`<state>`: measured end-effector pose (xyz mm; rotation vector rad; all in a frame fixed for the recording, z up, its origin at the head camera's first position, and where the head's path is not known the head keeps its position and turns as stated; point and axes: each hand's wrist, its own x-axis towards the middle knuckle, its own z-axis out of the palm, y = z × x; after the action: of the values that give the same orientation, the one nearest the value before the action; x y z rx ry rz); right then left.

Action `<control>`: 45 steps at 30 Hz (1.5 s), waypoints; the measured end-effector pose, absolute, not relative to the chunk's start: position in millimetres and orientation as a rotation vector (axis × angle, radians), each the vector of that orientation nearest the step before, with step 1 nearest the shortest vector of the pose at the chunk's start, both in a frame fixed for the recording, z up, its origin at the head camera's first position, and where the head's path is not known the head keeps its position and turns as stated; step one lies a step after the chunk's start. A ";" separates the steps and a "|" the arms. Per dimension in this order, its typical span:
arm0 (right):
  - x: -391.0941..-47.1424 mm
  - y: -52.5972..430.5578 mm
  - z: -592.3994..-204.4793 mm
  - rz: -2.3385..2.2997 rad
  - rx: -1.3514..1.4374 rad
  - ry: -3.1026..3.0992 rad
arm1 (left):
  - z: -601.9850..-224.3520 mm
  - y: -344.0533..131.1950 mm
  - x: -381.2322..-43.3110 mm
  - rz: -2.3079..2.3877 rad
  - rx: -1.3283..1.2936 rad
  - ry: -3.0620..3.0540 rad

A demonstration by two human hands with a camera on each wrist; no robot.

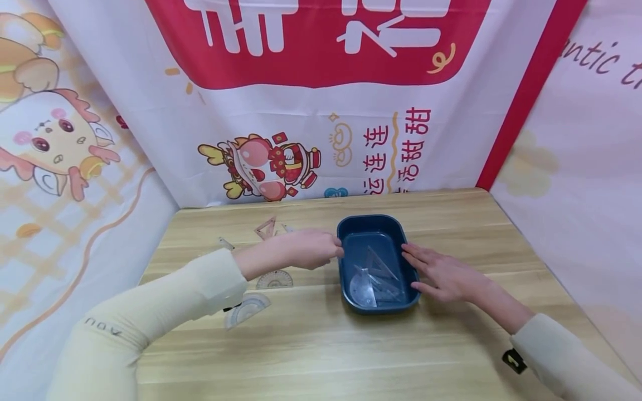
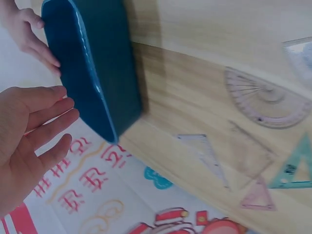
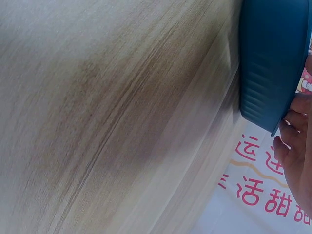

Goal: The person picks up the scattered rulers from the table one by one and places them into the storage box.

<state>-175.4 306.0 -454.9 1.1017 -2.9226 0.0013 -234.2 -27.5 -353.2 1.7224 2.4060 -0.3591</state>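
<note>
A dark blue rectangular bin (image 1: 381, 309) stands on the table, holding a clear set square (image 1: 379, 264), a clear protractor (image 1: 362, 287) and other clear pieces that overlap. My left hand (image 1: 315, 249) is over the bin's left rim. In the left wrist view its fingers (image 2: 48, 114) are loosely bent with nothing between them. On the opposite side, my right hand (image 1: 446, 275) rests its extended fingers on the right rim. The right wrist view shows fingertips (image 3: 291, 119) against the bin's upper edge.
Left of the bin lie a clear protractor (image 1: 275, 279), a second protractor (image 1: 247, 309), a pink set square (image 1: 266, 228) and a green set square (image 2: 296, 168). The wooden table (image 1: 321, 356) meets a printed cloth (image 1: 301, 106) at the back.
</note>
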 end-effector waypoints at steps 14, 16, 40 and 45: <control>-176.4 304.6 -456.5 0.003 1.089 -2.922 | -375.7 -94.6 -237.4 -0.250 1.501 2.564; -176.6 304.9 -457.1 0.011 1.084 -2.921 | -380.2 -102.0 -238.6 -0.211 1.478 2.584; -173.6 305.5 -457.9 0.011 1.073 -2.911 | -453.2 -159.4 -240.5 -0.096 1.194 2.700; -172.5 304.6 -456.7 0.020 1.073 -2.917 | -461.1 -164.0 -238.2 -0.144 1.176 2.729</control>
<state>-172.5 304.6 -456.7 1.0726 -2.9169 0.0197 -238.2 -164.0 -461.1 1.1762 2.7289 -0.1438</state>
